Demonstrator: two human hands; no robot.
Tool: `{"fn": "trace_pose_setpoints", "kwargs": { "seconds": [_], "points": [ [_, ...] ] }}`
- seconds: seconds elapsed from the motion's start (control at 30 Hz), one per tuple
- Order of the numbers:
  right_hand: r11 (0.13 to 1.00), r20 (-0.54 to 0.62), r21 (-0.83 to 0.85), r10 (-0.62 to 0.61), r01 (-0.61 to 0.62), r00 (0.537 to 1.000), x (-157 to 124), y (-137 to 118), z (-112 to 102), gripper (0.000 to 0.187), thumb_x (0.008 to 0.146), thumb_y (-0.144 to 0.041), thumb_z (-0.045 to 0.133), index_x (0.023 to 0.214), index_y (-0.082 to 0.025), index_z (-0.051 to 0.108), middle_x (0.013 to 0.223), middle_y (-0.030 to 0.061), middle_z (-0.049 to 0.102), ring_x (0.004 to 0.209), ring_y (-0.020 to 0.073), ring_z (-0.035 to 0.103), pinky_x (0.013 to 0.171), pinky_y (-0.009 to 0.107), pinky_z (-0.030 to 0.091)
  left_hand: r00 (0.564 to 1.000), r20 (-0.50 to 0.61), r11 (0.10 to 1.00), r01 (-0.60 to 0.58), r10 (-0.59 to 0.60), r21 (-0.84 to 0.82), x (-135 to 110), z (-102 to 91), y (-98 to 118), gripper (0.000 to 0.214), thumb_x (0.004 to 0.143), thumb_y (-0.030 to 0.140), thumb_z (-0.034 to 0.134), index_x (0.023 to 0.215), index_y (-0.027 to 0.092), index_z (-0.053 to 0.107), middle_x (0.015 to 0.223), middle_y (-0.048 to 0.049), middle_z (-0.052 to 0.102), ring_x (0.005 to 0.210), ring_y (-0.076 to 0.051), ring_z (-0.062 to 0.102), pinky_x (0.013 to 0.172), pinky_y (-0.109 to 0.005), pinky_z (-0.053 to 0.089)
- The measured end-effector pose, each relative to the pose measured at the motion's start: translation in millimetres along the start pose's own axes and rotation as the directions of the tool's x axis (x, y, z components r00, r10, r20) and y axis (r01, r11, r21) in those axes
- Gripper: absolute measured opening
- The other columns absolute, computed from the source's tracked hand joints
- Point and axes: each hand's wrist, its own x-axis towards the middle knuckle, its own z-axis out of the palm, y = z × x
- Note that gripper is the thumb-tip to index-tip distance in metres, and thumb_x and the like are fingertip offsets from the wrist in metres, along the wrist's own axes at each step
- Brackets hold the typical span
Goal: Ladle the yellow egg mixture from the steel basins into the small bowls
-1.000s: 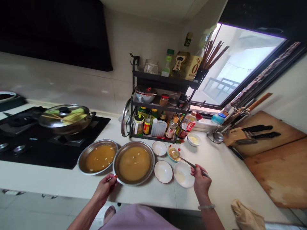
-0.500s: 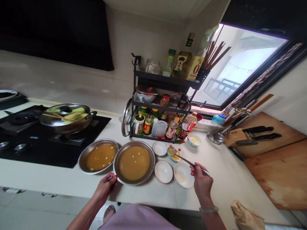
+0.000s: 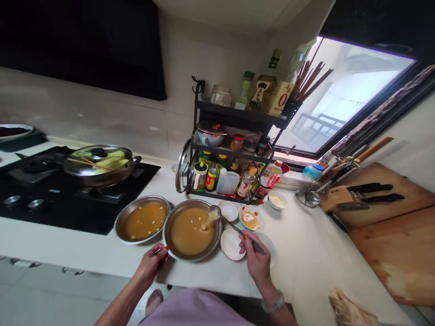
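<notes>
My left hand [image 3: 152, 263] pinches the near left rim of a round metal bowl [image 3: 190, 259] of brown broth with a few white bits. My right hand [image 3: 257, 260] grips a long-handled spoon [image 3: 232, 224] from above. The spoon's head is tipped over the bowl's right side, and yellowish liquid runs from it into the broth. A small bowl [image 3: 240, 222] with yellow liquid stands to the right. Under my right hand are a white bowl [image 3: 228, 248] and another white bowl [image 3: 271, 246], partly hidden. Left of the broth sits a second metal bowl [image 3: 119, 228] holding similar broth.
A lidded pan [image 3: 105, 179] stands on the black stove [image 3: 91, 217] at left. Behind the bowls rises a black rack [image 3: 234, 114] of bottles and jars. A small white bowl [image 3: 228, 211], a knife block [image 3: 335, 198] and a cloth [image 3: 350, 310] are also on the counter.
My right hand has moved left with the spoon, from the small bowl of yellow liquid to over the metal bowl, and liquid now pours. My left hand stays at the rim.
</notes>
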Motion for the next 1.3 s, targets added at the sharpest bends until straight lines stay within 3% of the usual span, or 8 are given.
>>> {"fn": "trace_pose_setpoints", "kwargs": {
  "seconds": [0.1, 0.2, 0.33, 0.43, 0.6, 0.77, 1.0, 1.3],
  "points": [
    [0.984, 0.138, -0.026, -0.169, 0.174, 0.976, -5, 2, 0, 0.019, 0.089, -0.024, 0.056, 0.101, -0.021, 0.071, 0.092, 0.0074, 0.069, 0.063, 0.0144, 0.064, 0.047, 0.025, 0.054, 1.000, -0.007, 1.000, 0.005, -0.005, -0.010, -1, 0.5, 1, 0.050, 0.039, 0.036, 0.088, 0.066, 0.019, 0.049, 0.050, 0.0072, 0.055, 0.044, -0.006, 0.046, 0.045, -0.017, 0.033],
    [0.967, 0.111, -0.050, -0.242, 0.248, 0.964, 0, 4, -9, 0.020, 0.090, -0.020, 0.055, 0.103, -0.022, 0.070, 0.095, 0.0071, 0.068, 0.062, 0.0133, 0.063, 0.049, 0.026, 0.055, 1.000, -0.011, 1.000, 0.010, -0.010, -0.005, -2, 1.2, 2, 0.051, 0.037, 0.036, 0.088, 0.067, 0.019, 0.049, 0.049, 0.0075, 0.055, 0.045, -0.006, 0.047, 0.045, -0.017, 0.032],
    [0.978, -0.109, -0.157, -0.155, 0.137, 0.982, 16, 11, -34, 0.019, 0.090, -0.028, 0.056, 0.101, -0.019, 0.069, 0.078, 0.0034, 0.067, 0.055, 0.0121, 0.059, 0.052, 0.027, 0.055, 1.000, -0.018, 1.000, 0.015, -0.015, -0.001, -2, 0.6, 2, 0.051, 0.038, 0.036, 0.087, 0.067, 0.019, 0.050, 0.049, 0.0072, 0.055, 0.044, -0.006, 0.046, 0.044, -0.017, 0.031],
    [0.968, -0.260, -0.252, -0.074, 0.006, 0.963, 25, 24, -57, 0.027, 0.087, -0.038, 0.057, 0.098, -0.016, 0.068, 0.075, 0.0041, 0.067, 0.054, 0.0133, 0.060, 0.053, 0.028, 0.055, 1.000, 0.002, 1.000, 0.009, -0.009, -0.004, 0, -1.0, 1, 0.050, 0.039, 0.036, 0.087, 0.067, 0.019, 0.049, 0.049, 0.0076, 0.054, 0.043, -0.006, 0.045, 0.044, -0.018, 0.030],
    [0.943, -0.293, -0.324, -0.019, -0.081, 0.956, 23, 53, -86, 0.036, 0.082, -0.048, 0.060, 0.095, -0.015, 0.068, 0.077, 0.0057, 0.068, 0.057, 0.0155, 0.063, 0.051, 0.028, 0.056, 1.000, -0.003, 1.000, 0.012, -0.012, 0.019, 1, -1.4, 2, 0.050, 0.038, 0.036, 0.087, 0.066, 0.019, 0.049, 0.049, 0.0075, 0.054, 0.044, -0.007, 0.046, 0.044, -0.017, 0.031],
    [0.949, -0.305, -0.276, 0.062, -0.150, 0.950, 16, 69, -85, 0.041, 0.077, -0.053, 0.063, 0.093, -0.015, 0.068, 0.071, 0.0043, 0.068, 0.054, 0.0155, 0.063, 0.048, 0.028, 0.055, 1.000, -0.007, 1.000, 0.010, -0.010, 0.021, -1, 0.4, 3, 0.051, 0.038, 0.037, 0.088, 0.066, 0.019, 0.050, 0.048, 0.0074, 0.054, 0.044, -0.006, 0.045, 0.044, -0.017, 0.031],
    [0.956, -0.576, 0.082, 0.276, -0.281, 0.769, 25, 76, -84, 0.042, 0.064, -0.049, 0.075, 0.083, -0.013, 0.065, 0.053, 0.0005, 0.065, 0.046, 0.0145, 0.060, 0.045, 0.025, 0.052, 1.000, -0.002, 1.000, 0.016, -0.016, 0.018, -2, 0.4, 3, 0.050, 0.038, 0.036, 0.088, 0.066, 0.019, 0.050, 0.048, 0.0075, 0.054, 0.044, -0.006, 0.045, 0.045, -0.017, 0.032],
    [0.962, -0.585, 0.095, 0.262, -0.256, 0.768, 26, 66, -93, 0.040, 0.065, -0.045, 0.076, 0.085, -0.012, 0.065, 0.052, -0.0003, 0.064, 0.048, 0.0138, 0.061, 0.046, 0.023, 0.051, 0.999, -0.024, 0.999, 0.029, -0.028, 0.015, -1, 0.6, 3, 0.048, 0.038, 0.032, 0.086, 0.068, 0.019, 0.051, 0.050, 0.0072, 0.055, 0.046, -0.007, 0.047, 0.046, -0.017, 0.033]
  ]
}}
